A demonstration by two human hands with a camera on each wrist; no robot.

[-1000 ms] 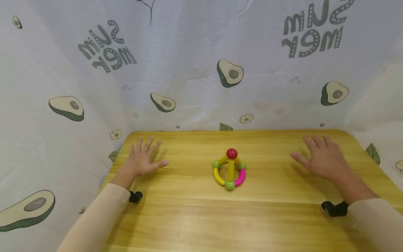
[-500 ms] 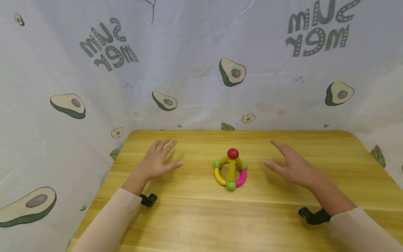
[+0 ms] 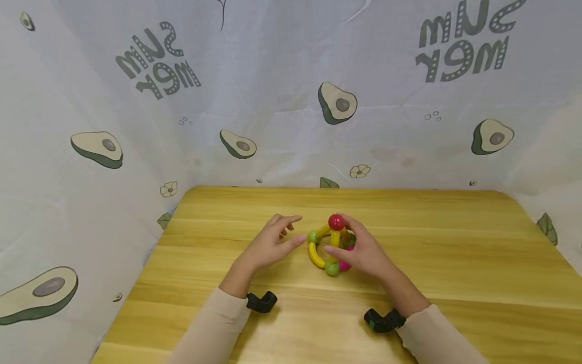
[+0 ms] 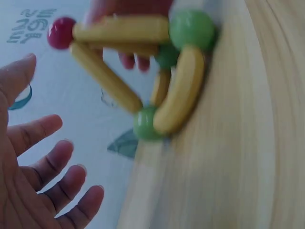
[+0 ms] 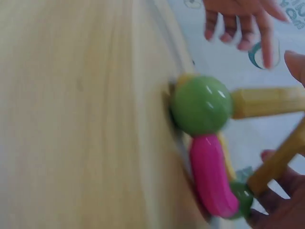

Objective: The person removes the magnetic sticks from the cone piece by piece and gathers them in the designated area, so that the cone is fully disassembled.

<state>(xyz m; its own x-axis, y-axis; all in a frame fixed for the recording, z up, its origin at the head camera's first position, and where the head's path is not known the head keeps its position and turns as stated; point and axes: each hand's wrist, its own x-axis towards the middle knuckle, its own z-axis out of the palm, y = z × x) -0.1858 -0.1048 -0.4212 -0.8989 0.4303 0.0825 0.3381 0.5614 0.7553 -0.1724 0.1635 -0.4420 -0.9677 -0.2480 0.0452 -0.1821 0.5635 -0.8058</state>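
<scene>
A pyramid of magnetic building sticks and balls stands on the wooden table. Three straight yellow sticks rise to a red ball, over a ring of green balls with curved yellow and magenta pieces. My right hand is around its right side: fingertips reach behind, near a green ball, and the thumb overlaps the front stick in the head view. To the left, my left hand hovers beside the pyramid, holding nothing, with fingers spread apart and relaxed in the left wrist view.
The wooden tabletop ends at a rounded back edge. Behind it hangs a pale curtain printed with avocados and lettering. A black wrist camera mount sits on the left wrist and another on the right wrist.
Both hands have moved inward from the table's sides toward the pyramid. The right one has reached around its right side, while the left has stopped short of it. The pyramid keeps its place.
</scene>
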